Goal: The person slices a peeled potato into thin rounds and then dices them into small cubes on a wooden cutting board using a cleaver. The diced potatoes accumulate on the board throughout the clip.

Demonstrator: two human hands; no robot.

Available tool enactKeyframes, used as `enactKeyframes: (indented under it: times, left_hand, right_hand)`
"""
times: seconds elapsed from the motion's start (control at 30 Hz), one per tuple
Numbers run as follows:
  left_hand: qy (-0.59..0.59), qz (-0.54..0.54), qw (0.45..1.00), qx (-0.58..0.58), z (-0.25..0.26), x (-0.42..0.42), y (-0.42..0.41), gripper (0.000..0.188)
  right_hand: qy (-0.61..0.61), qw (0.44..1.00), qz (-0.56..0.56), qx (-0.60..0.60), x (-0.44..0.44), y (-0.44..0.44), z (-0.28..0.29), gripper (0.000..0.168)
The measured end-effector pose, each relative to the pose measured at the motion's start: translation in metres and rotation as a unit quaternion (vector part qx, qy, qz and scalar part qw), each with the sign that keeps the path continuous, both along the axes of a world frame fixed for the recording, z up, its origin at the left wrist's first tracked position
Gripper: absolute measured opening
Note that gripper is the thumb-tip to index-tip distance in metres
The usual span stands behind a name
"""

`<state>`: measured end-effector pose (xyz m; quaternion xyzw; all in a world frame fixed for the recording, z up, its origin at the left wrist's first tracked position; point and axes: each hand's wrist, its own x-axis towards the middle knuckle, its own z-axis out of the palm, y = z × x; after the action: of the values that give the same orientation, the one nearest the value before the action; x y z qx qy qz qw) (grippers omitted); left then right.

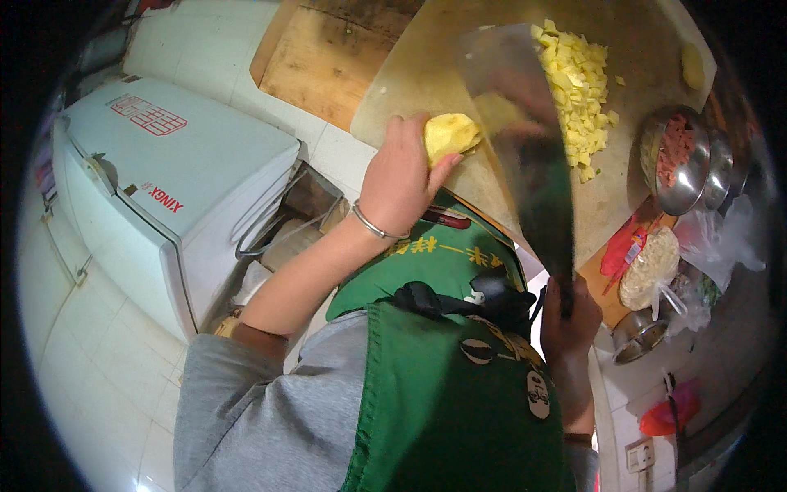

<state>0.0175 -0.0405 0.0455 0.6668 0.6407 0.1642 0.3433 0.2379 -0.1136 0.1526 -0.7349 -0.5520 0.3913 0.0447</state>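
My left hand [399, 160] grips a peeled potato [452, 138] near the front edge of a large cutting board [412, 86]. A metal bracelet circles that wrist. In my right hand [569, 326] is the handle of a cleaver, its wide blade [535, 178] raised to the right of the potato and apart from it. The blade's face mirrors the hand and potato. Beyond it lies a heap of diced potato [578, 104], partly hidden by the blade. Another peeled potato [693, 65] rests at the board's far right.
Metal bowls [692, 175], one holding diced pink meat [675, 147], stand right of the board. Nearby are a plastic bag of pale pieces [650, 270] and a smaller metal bowl [639, 338]. A white chest freezer [203, 154] stands left. My green apron [455, 393] hangs below.
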Motion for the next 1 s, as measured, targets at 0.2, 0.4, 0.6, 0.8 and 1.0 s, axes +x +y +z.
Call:
enactKeyframes:
  times: [0.2,0.4,0.6,0.8,1.0]
  left_hand:
    - [0.046,-0.004,0.999,0.004,-0.006,0.002,-0.009,0.055]
    - [0.085,-0.052,0.995,0.008,-0.011,-0.002,-0.008,0.052]
    - [-0.022,-0.051,0.997,-0.044,-0.005,-0.013,-0.002,0.049]
    - [-0.693,0.019,0.667,-0.272,0.018,-0.042,-0.002,0.065]
    - [-0.662,0.062,0.707,-0.240,0.042,-0.028,0.007,0.055]
  right_hand:
    - [0.007,0.997,0.022,-0.078,-0.015,0.014,-0.006,0.027]
    - [-0.020,0.996,0.092,0.007,-0.019,0.017,-0.026,0.021]
    - [0.083,0.996,-0.016,0.037,-0.019,0.025,-0.047,0.016]
    - [0.166,0.952,-0.258,-0.004,0.007,0.004,-0.040,0.007]
    - [0.294,0.896,-0.332,-0.010,0.009,0.011,-0.010,0.006]
